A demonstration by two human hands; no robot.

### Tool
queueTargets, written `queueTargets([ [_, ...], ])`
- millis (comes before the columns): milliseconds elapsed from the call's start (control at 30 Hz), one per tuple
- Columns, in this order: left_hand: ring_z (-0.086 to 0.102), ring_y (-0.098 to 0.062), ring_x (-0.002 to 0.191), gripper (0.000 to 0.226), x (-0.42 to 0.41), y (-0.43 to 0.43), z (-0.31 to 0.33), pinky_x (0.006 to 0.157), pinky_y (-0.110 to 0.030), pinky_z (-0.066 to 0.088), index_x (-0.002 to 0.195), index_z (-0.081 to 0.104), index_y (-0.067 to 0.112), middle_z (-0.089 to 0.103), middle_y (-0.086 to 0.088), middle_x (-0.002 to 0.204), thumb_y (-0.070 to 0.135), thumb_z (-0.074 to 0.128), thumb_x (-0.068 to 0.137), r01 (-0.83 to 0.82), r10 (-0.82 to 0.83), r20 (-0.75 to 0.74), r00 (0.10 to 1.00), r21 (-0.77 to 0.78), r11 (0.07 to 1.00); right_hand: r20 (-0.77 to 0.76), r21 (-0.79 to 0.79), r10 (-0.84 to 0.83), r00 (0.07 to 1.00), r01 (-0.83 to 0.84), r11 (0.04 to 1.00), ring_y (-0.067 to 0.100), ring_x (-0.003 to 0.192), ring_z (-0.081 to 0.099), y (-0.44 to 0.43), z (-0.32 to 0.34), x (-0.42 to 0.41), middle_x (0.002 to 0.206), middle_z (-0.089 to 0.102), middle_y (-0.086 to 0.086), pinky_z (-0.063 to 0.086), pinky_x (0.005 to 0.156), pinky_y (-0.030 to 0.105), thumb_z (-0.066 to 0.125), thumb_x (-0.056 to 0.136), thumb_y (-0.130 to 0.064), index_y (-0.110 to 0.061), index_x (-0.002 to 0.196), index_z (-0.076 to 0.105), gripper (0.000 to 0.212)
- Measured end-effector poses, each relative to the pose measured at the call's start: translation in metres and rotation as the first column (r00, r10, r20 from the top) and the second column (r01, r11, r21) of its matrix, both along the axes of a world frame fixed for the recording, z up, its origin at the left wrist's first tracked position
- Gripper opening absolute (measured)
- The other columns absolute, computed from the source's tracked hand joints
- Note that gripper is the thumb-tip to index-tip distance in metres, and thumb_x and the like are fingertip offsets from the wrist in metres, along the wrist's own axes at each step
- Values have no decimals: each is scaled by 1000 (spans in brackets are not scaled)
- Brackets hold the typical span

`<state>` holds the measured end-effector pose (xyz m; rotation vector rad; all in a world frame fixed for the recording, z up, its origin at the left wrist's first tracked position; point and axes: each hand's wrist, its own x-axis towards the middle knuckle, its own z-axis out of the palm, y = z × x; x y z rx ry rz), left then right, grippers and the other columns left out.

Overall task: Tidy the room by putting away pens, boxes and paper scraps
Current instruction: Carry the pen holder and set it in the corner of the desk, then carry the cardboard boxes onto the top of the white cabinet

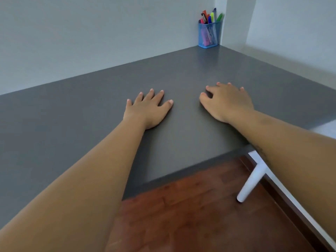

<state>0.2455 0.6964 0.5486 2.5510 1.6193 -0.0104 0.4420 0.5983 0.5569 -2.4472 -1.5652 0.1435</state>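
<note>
On the bare grey table (81,124) both hands lay empty, the left hand (148,110) flat and the right hand (227,102) loosely spread, while the pens (211,16) stood in the blue mesh cup (209,34) at the far corner, so the sensible finish seemed a last check for stray scraps.

Plain dark grey desk (72,115). At one o'clock, a blue mesh pen cup (209,35) holding red, orange, yellow, green, blue and pink pens (211,16). Reddish-brown wood-grain floor (190,215). White desk leg (251,180). Pale grey walls (91,33).
</note>
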Motion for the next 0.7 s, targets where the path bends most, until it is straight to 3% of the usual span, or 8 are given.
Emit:
queueTargets([
  [133, 2, -21, 153, 69, -55, -66, 3, 121, -53, 2, 155, 8, 45, 2, 10, 166, 73, 12, 92, 9, -9, -5, 1000, 4, 1000, 12, -142, -24, 1000, 25, 990, 29, 152, 4, -33, 0, -11, 165, 6, 0, 1, 122, 52, 15, 93, -62, -41, 153, 16, 64],
  [200, 2, -21, 153, 70, -77, -91, 3, 121, -53, 2, 155, 8, 45, 3, 9, 166, 74, 12, 91, 7, -7, -7, 1000, -1, 1000, 10, -157, -26, 1000, 27, 987, 29, 152, 1, -54, 0, -22, 166, 3, -1, -1, 121, 52, 14, 92, -65, -43, 153, 11, 66],
  [367, 6, -23, 153, 72, -123, -149, -2, 121, -54, 4, 156, 10, 42, 5, 7, 166, 74, 10, 91, 23, -24, 8, 1000, 60, 998, 93, -52, -10, 996, 15, 999, 32, 152, 2, -113, -15, -58, 165, 6, 2, 0, 120, 55, 11, 92, -64, -39, 154, 12, 66],
  [500, 10, -27, 152, 76, -156, -208, -5, 121, -53, 7, 157, 14, 35, 10, 4, 166, 75, 19, 92, 118, -122, 33, 992, 107, 987, -16, 65, 46, 999, -45, 997, 32, 152, -7, -181, -42, -108, 165, -5, 5, 0, 121, 53, 14, 94, -66, -32, 156, 4, 71],
  [633, 22, -24, 149, 67, -200, -289, -33, 121, -43, 15, 155, 28, 30, 26, 2, 162, 61, 38, 97, 128, -146, 289, 946, 81, 988, -104, 0, 48, 993, -49, 999, 34, 151, -11, -275, -90, -164, 165, -7, 5, 2, 120, 54, 22, 98, -62, -37, 155, -3, 67],
  [700, 30, -24, 146, 67, -221, -329, -68, 120, -44, 22, 152, 33, 30, 34, 2, 159, 60, 43, 92, 139, -153, 317, 936, 65, 988, -144, -54, 58, 988, -66, 996, 34, 151, -7, -320, -114, -182, 165, -5, 4, 7, 121, 54, 32, 97, -58, -40, 154, -3, 69],
])
